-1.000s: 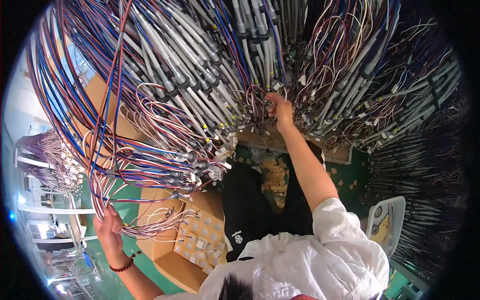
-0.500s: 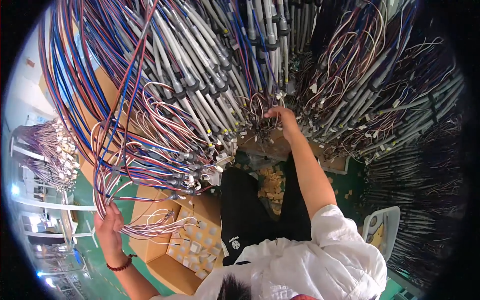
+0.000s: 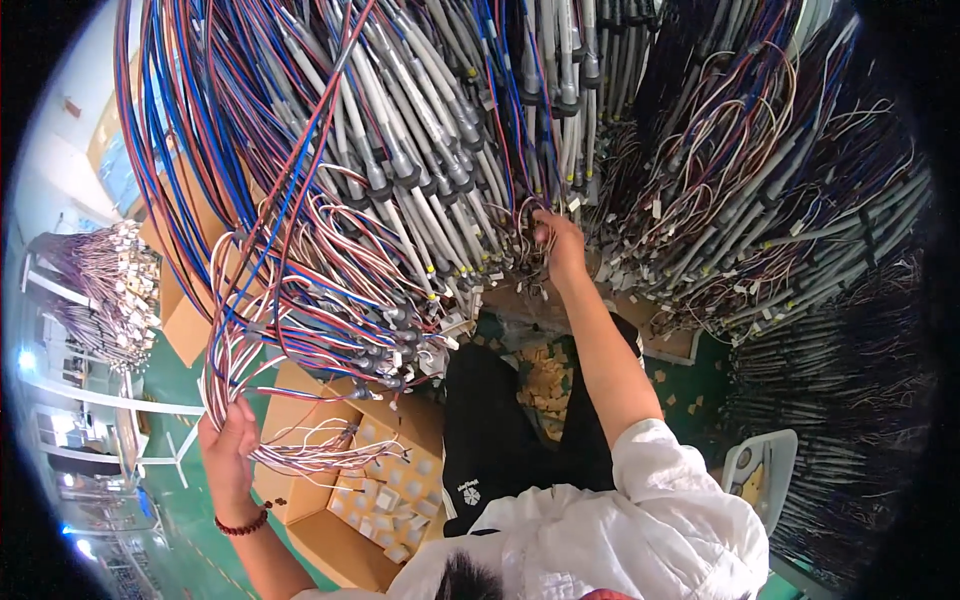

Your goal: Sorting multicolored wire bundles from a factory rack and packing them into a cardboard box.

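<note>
My left hand (image 3: 228,440) is wrapped round a bundle of thin white and brown wires (image 3: 300,455), whose loose ends fan out over an open cardboard box. From that grip the wires run up into hanging red, blue and white cables (image 3: 290,330). At the centre my right hand (image 3: 563,245) reaches among the lower ends of hanging wire harnesses (image 3: 440,180), its fingers curled on thin wires (image 3: 535,228) there. Exactly what those fingers pinch is partly hidden. Grey sleeves, black rings and small white connectors show on the harnesses.
The cardboard box (image 3: 345,540) at lower left holds many small white pieces. More harnesses (image 3: 790,210) hang densely on the right, above a white plastic bin (image 3: 770,455). Scraps (image 3: 545,375) litter the green floor between my legs. Another rack of wires (image 3: 105,280) stands far left.
My left hand keeps its wire bundle and sits slightly further right in view. My right hand has moved a little left and down, its fingers now curled in among the wires.
</note>
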